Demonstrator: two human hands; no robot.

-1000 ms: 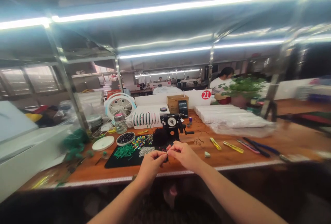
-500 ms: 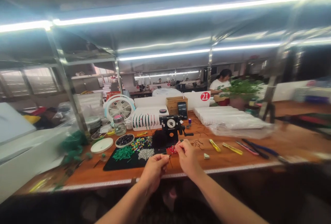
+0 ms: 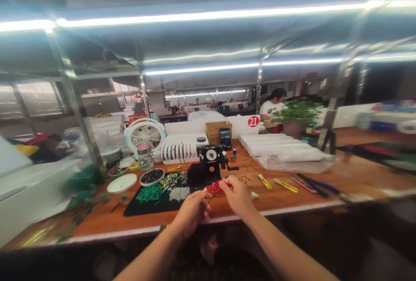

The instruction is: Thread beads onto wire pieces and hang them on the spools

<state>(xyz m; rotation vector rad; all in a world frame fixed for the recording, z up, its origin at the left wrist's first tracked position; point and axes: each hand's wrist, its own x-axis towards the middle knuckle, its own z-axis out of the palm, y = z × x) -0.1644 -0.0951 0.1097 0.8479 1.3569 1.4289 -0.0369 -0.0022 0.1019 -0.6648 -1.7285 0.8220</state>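
My left hand (image 3: 191, 211) hovers over the front edge of the wooden bench with its fingers pinched on a thin dark wire, too small to make out clearly. My right hand (image 3: 236, 192) is beside it, fingertips at a heap of red beads (image 3: 214, 186) on the right end of a black mat (image 3: 152, 201). The mat also carries green tube beads (image 3: 148, 193), silver beads (image 3: 180, 193) and mixed coloured beads (image 3: 173, 180). A black dial gauge device (image 3: 211, 159) stands just behind the hands.
A bowl of dark beads (image 3: 151, 176), a white lid (image 3: 122, 183), a glass jar (image 3: 144, 157) and a small fan (image 3: 144, 134) sit left. Yellow tweezers (image 3: 264, 181) and pliers (image 3: 313, 185) lie right, near plastic bags (image 3: 286, 151). A person works in the background (image 3: 271, 108).
My hands have parted: the right one moved forward to the red beads, the left one dropped slightly toward the bench edge. The view has shifted a little to the right.
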